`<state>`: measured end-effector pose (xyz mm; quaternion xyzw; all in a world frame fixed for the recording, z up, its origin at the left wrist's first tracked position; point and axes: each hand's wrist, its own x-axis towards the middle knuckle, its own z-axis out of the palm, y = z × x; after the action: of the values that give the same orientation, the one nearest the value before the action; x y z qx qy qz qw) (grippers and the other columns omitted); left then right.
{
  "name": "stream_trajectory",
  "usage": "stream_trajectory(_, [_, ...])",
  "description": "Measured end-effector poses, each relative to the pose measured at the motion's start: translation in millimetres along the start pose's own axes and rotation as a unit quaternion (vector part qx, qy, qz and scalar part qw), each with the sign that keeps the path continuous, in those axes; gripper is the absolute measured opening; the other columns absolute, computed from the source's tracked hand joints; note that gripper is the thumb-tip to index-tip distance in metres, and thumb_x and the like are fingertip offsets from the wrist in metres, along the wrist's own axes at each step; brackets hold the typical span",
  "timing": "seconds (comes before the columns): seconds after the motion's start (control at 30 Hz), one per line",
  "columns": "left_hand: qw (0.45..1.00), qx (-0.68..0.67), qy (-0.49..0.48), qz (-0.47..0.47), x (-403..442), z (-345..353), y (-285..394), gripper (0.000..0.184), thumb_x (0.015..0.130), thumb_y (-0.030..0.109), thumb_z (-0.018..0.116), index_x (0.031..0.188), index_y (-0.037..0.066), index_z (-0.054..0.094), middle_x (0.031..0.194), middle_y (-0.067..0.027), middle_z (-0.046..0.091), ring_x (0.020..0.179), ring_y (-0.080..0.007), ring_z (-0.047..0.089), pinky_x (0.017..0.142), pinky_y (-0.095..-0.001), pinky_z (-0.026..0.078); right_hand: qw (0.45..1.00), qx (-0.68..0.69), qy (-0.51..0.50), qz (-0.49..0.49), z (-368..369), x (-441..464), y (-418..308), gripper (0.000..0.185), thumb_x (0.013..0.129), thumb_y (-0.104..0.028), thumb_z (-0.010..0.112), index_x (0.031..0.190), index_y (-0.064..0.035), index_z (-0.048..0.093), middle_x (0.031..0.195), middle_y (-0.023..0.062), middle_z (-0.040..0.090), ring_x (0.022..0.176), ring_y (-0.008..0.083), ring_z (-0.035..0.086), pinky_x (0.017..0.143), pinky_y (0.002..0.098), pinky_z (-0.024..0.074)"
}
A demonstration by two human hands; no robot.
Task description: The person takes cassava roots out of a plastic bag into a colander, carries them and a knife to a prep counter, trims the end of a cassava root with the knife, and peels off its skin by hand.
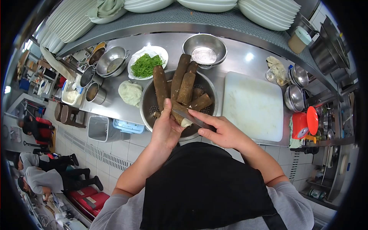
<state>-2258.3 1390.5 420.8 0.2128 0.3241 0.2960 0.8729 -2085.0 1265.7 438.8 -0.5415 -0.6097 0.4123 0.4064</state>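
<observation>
Over a metal colander (215,100), my left hand (165,127) is closed around a brown-skinned cassava root (178,110), its thumb along the top. The near end of this root shows white flesh. In my right hand (223,132) is a knife (197,121), its blade lying against the root close to the pale end. Index finger and thumb of the right hand stretch along the knife; its handle is mostly hidden by the palm. Several more unpeeled cassava roots (180,78) lean and lie in the colander, some sticking out past its far rim.
Right of the colander lies a white cutting board (253,105). Behind stand a plate of green strips (147,65) and a steel bowl (205,50). A crumpled cloth (130,93) sits at left. Stacked plates (264,13) fill the shelf above. People are at far left.
</observation>
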Motion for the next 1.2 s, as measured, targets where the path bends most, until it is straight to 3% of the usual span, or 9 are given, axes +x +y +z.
stream_trajectory(0.03, [1.000, 0.000, 0.000, 0.000, 0.6, -1.2, 0.0, 0.055, 0.107, 0.050, 0.046, 0.142, 0.007, 0.048, 0.138, -0.0117, 0.060, 0.127, -0.0267, 0.060, 0.106, -0.0458, 0.050, 1.000, 0.007, -0.002, -0.016, 0.3, -0.2, 3.7, 0.058, 0.102, -0.022, 0.062, 0.157, -0.0218, 0.042, 0.138, 0.0161, 0.063, 0.119, 0.0305, 0.066, 0.102, 0.0372, 0.0487])
stream_trajectory(0.17, [1.000, 0.018, -0.018, -0.002, 1.0, -4.8, 0.7, 0.056, 0.107, 0.050, 0.046, 0.145, 0.008, 0.047, 0.140, -0.0125, 0.059, 0.129, -0.0275, 0.059, 0.106, -0.0465, 0.049, 0.999, 0.036, -0.010, -0.025, 0.2, -0.1, 13.5, 0.057, 0.103, -0.023, 0.062, 0.157, -0.0206, 0.042, 0.144, 0.0146, 0.060, 0.129, 0.0278, 0.061, 0.106, 0.0368, 0.0461])
stream_trajectory(0.27, [1.000, 0.016, -0.019, -0.005, -0.6, -2.4, 0.6, 0.057, 0.107, 0.049, 0.045, 0.146, 0.008, 0.046, 0.141, -0.0125, 0.059, 0.129, -0.0276, 0.058, 0.108, -0.0466, 0.048, 0.997, 0.058, 0.005, -0.048, 0.4, 0.4, 16.0, 0.059, 0.104, -0.022, 0.061, 0.159, -0.0196, 0.039, 0.134, 0.0113, 0.066, 0.117, 0.0203, 0.064, 0.103, 0.0345, 0.0468])
stream_trajectory(0.37, [1.000, 0.011, -0.020, -0.006, -1.7, -0.6, 1.8, 0.057, 0.108, 0.049, 0.045, 0.146, 0.007, 0.046, 0.141, -0.0123, 0.059, 0.130, -0.0276, 0.058, 0.108, -0.0465, 0.048, 0.986, 0.143, -0.048, 0.067, -7.8, -1.3, 5.3, 0.063, 0.104, -0.023, 0.061, 0.160, -0.0210, 0.036, 0.119, 0.0084, 0.068, 0.101, 0.0152, 0.062, 0.097, 0.0318, 0.0472])
stream_trajectory(0.47, [1.000, 0.008, -0.020, -0.011, -1.6, -1.0, 2.9, 0.057, 0.107, 0.049, 0.046, 0.146, 0.007, 0.046, 0.141, -0.0122, 0.059, 0.130, -0.0277, 0.058, 0.109, -0.0468, 0.047, 0.990, 0.061, -0.075, 0.100, -11.2, -1.4, -1.5, 0.065, 0.103, -0.024, 0.062, 0.162, -0.0231, 0.033, 0.108, 0.0066, 0.064, 0.090, 0.0137, 0.055, 0.091, 0.0302, 0.0474])
stream_trajectory(0.63, [1.000, 0.002, -0.009, -0.019, -2.1, -0.7, 3.3, 0.057, 0.107, 0.049, 0.046, 0.146, 0.007, 0.046, 0.142, -0.0123, 0.059, 0.130, -0.0279, 0.058, 0.109, -0.0472, 0.047, 0.998, 0.043, -0.042, 0.013, -5.2, -1.1, 6.6, 0.064, 0.102, -0.026, 0.063, 0.160, -0.0254, 0.036, 0.132, 0.0123, 0.067, 0.110, 0.0210, 0.065, 0.100, 0.0345, 0.0477])
stream_trajectory(0.73, [0.999, 0.007, -0.026, -0.023, -1.8, -3.8, 2.7, 0.057, 0.107, 0.049, 0.046, 0.146, 0.007, 0.046, 0.142, -0.0122, 0.059, 0.130, -0.0277, 0.058, 0.109, -0.0475, 0.047, 0.997, 0.038, -0.058, 0.014, -9.0, -0.6, 2.6, 0.062, 0.102, -0.027, 0.063, 0.159, -0.0250, 0.037, 0.143, 0.0133, 0.061, 0.122, 0.0260, 0.063, 0.105, 0.0369, 0.0461])
stream_trajectory(0.97, [0.999, 0.005, -0.015, -0.030, -4.0, -2.0, 4.1, 0.058, 0.106, 0.050, 0.047, 0.146, 0.008, 0.047, 0.142, -0.0115, 0.059, 0.130, -0.0276, 0.058, 0.109, -0.0475, 0.047, 0.996, 0.040, -0.071, 0.029, -10.1, -0.2, -0.9, 0.061, 0.103, -0.026, 0.062, 0.159, -0.0236, 0.039, 0.149, 0.0131, 0.056, 0.129, 0.0281, 0.060, 0.108, 0.0375, 0.0444])
stream_trajectory(1.2, [0.998, 0.018, -0.045, -0.034, -1.3, -6.5, 6.7, 0.056, 0.107, 0.047, 0.049, 0.145, 0.007, 0.045, 0.133, -0.0114, 0.061, 0.123, -0.0259, 0.062, 0.104, -0.0447, 0.052, 0.994, 0.071, -0.079, 0.006, -9.7, -3.0, 6.1, 0.055, 0.105, -0.025, 0.058, 0.157, -0.0160, 0.042, 0.156, 0.0099, 0.049, 0.144, 0.0234, 0.046, 0.118, 0.0358, 0.0347])
